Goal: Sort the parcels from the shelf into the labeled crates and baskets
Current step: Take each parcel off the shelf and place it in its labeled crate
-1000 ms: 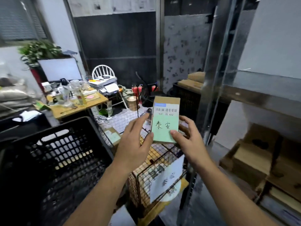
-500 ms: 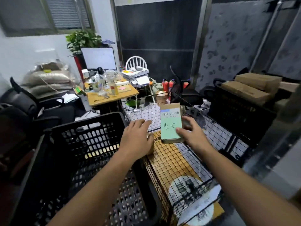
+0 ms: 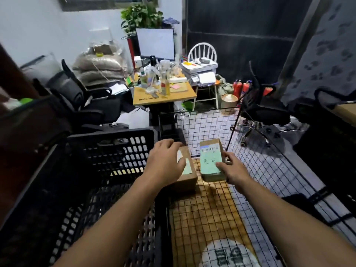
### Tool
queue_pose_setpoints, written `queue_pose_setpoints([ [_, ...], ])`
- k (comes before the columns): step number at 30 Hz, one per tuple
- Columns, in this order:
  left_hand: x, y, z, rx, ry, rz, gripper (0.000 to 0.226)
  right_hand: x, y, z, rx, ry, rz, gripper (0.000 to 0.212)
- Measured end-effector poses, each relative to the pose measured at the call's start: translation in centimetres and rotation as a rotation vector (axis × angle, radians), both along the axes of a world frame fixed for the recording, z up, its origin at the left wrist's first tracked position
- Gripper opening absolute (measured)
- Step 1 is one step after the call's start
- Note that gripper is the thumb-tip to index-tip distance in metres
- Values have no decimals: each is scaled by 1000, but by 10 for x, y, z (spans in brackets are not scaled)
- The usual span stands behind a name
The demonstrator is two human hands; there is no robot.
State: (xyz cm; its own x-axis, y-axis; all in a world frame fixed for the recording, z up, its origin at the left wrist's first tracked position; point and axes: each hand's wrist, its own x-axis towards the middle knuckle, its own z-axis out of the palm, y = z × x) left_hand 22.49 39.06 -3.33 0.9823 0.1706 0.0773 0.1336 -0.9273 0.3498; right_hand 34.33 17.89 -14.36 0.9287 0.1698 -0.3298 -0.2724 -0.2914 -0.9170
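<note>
A small cardboard parcel with a green label and a barcode point(image 3: 211, 160) is low inside the black wire basket point(image 3: 256, 162). My right hand point(image 3: 230, 168) grips its right side, thumb on the label. To its left another cardboard parcel point(image 3: 187, 175) lies on the basket's floor. My left hand point(image 3: 165, 162) rests on top of that one, its fingers spread and gently bent over the box.
A large black plastic crate point(image 3: 107, 151) stands left of the basket. Beyond are a cluttered wooden table point(image 3: 165, 93), a white chair point(image 3: 202, 53) with a printer, a black office chair point(image 3: 264, 110), and stacked sacks point(image 3: 100, 64). A round white label point(image 3: 227, 253) lies at the basket's near end.
My view has swung left and down, away from the shelf. My right hand has lowered the labelled parcel into the wire basket, and my left hand has let go of it and settled on the neighbouring parcel.
</note>
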Motion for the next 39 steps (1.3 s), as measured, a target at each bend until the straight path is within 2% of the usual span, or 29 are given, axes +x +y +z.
queue_pose_setpoints([
  [4, 25, -2, -9, 48, 50, 42, 57, 36, 5, -28, 18, 103, 42, 51],
  [16, 37, 0, -27, 111, 74, 94, 60, 69, 39, -97, 71, 191, 63, 36],
  [26, 35, 0, -29, 136, 72, 79, 57, 79, 48, -117, -63, 162, 102, 49],
  [33, 34, 0, -29, 131, 82, 81, 57, 79, 45, -118, 116, 312, 111, 44],
  [36, 34, 1, -28, 127, 86, 78, 58, 80, 45, -106, 39, 267, 163, 42],
  [39, 34, 1, -27, 122, 92, 73, 58, 75, 45, -94, -143, 130, 82, 49],
])
